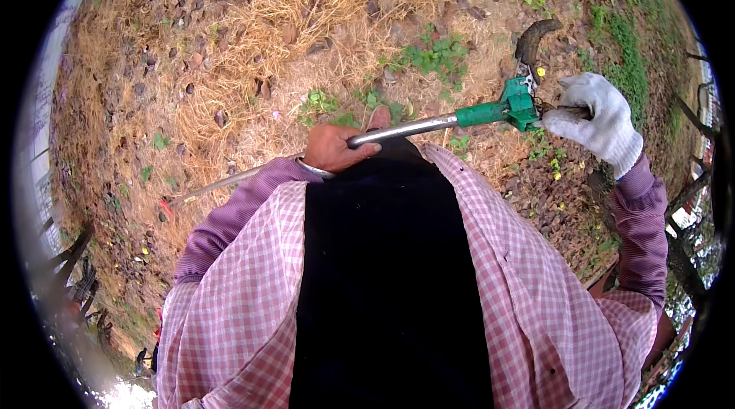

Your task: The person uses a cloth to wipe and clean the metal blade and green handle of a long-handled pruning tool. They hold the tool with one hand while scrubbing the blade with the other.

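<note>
A long metal pole (pixel 417 127) with a green head (pixel 519 105) lies across in front of my body. My bare left hand (pixel 337 147) is wrapped round the pole. At the green head, my right hand (pixel 601 118), in a white glove, is closed on a short brown piece (pixel 573 112), whose kind I cannot make out. Beyond the head a dark, curved, bark-like piece (pixel 534 41) sticks out. Metal parts show between it and the head. Past my left wrist, a thin shaft (pixel 218 185) slants down to the left.
Dry straw (pixel 306 26) and fallen leaves cover the ground, with green weeds (pixel 438 57) ahead and a grass strip (pixel 624 57) at the far right. A small red thing (pixel 166 210) lies at the left. Dark branches (pixel 689 194) show along the right rim.
</note>
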The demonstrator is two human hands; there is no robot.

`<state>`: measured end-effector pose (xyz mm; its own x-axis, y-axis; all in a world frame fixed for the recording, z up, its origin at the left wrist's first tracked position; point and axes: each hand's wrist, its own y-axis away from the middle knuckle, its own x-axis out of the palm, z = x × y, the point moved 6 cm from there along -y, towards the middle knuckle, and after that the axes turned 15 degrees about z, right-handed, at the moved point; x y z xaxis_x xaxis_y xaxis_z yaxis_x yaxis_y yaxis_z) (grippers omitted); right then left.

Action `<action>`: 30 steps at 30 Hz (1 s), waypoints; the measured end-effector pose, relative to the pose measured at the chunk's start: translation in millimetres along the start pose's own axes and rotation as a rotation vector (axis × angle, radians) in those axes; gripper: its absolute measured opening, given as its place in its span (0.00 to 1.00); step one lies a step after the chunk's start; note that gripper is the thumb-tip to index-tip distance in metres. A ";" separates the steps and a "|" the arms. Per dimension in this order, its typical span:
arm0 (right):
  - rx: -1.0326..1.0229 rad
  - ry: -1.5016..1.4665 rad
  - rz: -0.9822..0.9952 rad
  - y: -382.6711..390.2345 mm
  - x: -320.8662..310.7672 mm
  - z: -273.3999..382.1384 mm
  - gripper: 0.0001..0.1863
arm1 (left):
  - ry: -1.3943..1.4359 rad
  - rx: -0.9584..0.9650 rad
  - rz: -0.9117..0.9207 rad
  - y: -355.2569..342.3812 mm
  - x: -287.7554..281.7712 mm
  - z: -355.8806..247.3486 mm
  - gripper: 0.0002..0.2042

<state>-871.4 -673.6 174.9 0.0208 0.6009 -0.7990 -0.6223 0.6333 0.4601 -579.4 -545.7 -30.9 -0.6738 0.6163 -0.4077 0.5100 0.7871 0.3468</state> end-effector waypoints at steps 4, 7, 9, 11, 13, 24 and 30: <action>-0.160 0.049 -0.057 -2.1 -2.0 6.5 0.20 | -0.034 0.077 -0.042 -2.9 -2.2 -0.4 0.17; -0.140 0.119 0.021 -6.7 -2.4 16.5 0.20 | -0.019 0.059 -0.035 -3.2 -4.1 -1.6 0.18; -0.155 0.079 -0.090 -3.0 -0.2 15.8 0.21 | -0.069 0.019 -0.014 -2.6 -3.3 1.3 0.17; -0.150 0.097 -0.103 -3.2 0.0 16.9 0.21 | -0.090 -0.015 -0.001 -1.4 -3.9 2.0 0.17; -0.092 0.041 -0.086 -2.9 2.2 12.0 0.20 | -0.081 -0.032 0.000 -3.4 -4.5 0.2 0.17; 0.072 -0.035 -0.148 -3.1 8.4 5.2 0.17 | -0.038 -0.066 0.065 -3.6 -3.5 -1.3 0.18; 0.035 0.262 -0.157 -2.9 -3.1 34.1 0.16 | -0.101 -0.070 0.040 -9.5 -2.1 12.0 0.19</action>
<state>-843.0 -660.7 189.2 -0.0911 0.3513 -0.9318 -0.5998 0.7276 0.3329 -576.4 -554.2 -43.5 -0.5946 0.6492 -0.4743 0.4943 0.7605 0.4212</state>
